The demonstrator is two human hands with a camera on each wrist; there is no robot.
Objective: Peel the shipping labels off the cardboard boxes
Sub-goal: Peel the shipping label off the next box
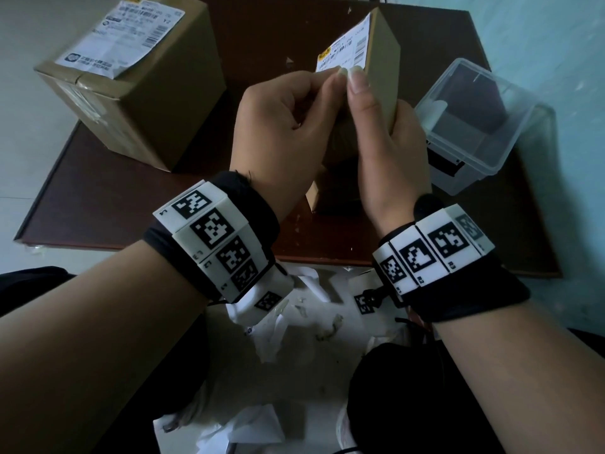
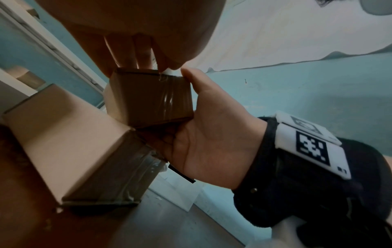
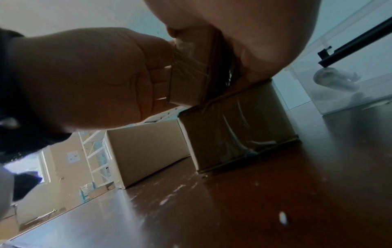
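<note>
Small cardboard box (image 1: 381, 60) held raised above the dark brown table (image 1: 248, 37), tilted, with another small taped box (image 3: 237, 124) standing on the table directly beneath it. Shipping label (image 1: 343, 44) still adhered to the box's left face, lower edge at the fingertips.

Right hand (image 1: 389, 149): wrapped round the near right side of the held box, palm against the cardboard, thumb extended upward with its tip at the label's lower corner. Grip closed on the box; confirmed in the left wrist view, where the box sits in the palm with the thumb alongside.

Left hand (image 1: 288, 119): fingers curled into a loose fist, thumb and forefinger tips pressed together at the label's lower edge, beside the right thumb. Pinch on the label edge appears likely; whether any paper is actually lifted between the tips cannot be told. Wrist bent slightly back, forearm angled in from lower left.

Both wrists fitted with black bands carrying white marker blocks.

Large cardboard box (image 1: 131, 83) at the table's far left corner, its own label (image 1: 121, 37) intact on the top face. Clear plastic container (image 1: 484, 126) at the right of the table, just beside the right hand. Torn white paper scraps (image 1: 304, 309) on the floor below the near table edge.
</note>
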